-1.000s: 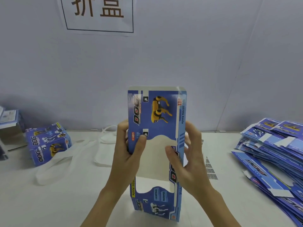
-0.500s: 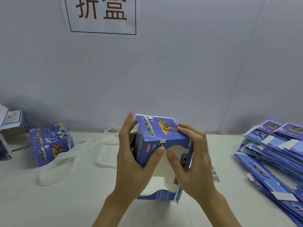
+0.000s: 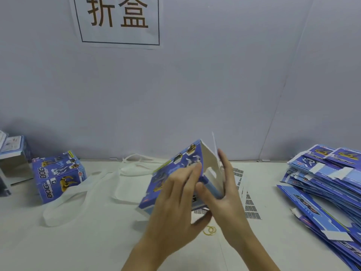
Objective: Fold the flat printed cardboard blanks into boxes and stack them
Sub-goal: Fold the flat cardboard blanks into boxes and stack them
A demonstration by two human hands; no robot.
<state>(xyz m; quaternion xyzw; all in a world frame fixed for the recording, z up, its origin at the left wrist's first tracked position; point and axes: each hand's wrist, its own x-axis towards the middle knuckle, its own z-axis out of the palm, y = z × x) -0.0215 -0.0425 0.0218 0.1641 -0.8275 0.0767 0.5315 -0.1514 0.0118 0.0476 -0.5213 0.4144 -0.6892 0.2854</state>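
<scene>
Box now tilted, both hands

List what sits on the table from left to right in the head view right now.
Small grey stand with leaflets → finished box → white plastic straps → half-folded box held by left hand and right hand → barcode sticker sheets → pile of flat blanks.

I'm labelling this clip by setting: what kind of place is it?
Probably a packaging workstation: a heap of flat blue printed cardboard blanks on a white table, finished blue boxes stacked at the left, and a paper wall sign.
</scene>
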